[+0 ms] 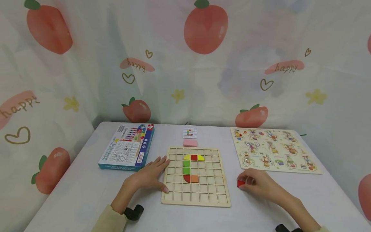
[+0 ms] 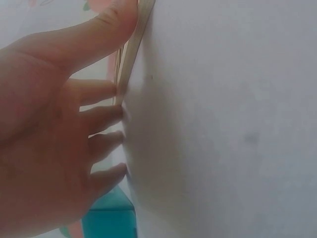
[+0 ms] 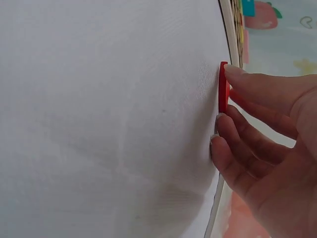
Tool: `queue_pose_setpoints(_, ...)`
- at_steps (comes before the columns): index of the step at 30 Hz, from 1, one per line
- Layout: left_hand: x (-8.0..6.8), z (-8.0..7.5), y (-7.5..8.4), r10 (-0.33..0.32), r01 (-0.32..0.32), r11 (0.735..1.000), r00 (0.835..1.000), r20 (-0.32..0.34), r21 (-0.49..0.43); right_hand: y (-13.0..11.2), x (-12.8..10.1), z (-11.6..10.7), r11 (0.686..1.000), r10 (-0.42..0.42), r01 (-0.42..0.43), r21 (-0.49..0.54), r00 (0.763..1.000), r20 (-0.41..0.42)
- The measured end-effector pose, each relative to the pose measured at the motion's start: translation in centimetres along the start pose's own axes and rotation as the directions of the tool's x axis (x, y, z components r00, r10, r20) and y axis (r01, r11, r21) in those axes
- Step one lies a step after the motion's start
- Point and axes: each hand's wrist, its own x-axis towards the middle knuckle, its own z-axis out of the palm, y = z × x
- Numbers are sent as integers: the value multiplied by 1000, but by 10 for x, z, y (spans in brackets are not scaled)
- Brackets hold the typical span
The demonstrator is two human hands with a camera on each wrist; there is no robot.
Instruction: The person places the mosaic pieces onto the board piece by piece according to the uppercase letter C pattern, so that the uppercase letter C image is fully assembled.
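Note:
A wooden grid board (image 1: 176, 196) lies on the white table. In its cells sit a red square tile between two yellow rounded ones, green tiles (image 1: 186, 167) below, then a red rounded tile (image 1: 187, 178) beside an orange square tile (image 1: 195, 178). My left hand (image 1: 149, 174) rests at the board's left edge, fingers spread and thumb on the rim; the left wrist view shows the fingertips along that edge. To the right of the board, my right hand (image 1: 258, 183) pinches a red tile (image 3: 223, 87) between thumb and fingers, low over the tabletop.
Behind the board, a small printed pattern card (image 1: 189, 132) stands by a pink block (image 1: 190, 143). A boxed set (image 1: 124, 149) lies at the back left, a wooden picture puzzle (image 1: 272, 146) at the back right. Printed cloth hangs behind the table.

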Motion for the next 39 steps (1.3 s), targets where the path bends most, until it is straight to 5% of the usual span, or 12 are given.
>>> queue_pose_setpoints(21,-1,2,3,-3,3,1000,1000,1,-6,-9,6,5,998,60,-61,31,997,44)
queue_pose_setpoints(39,-2,-2,5,-8,8,1000,1000,-5,-5,-30,19,8,999,-4,4,52,1000,-3)
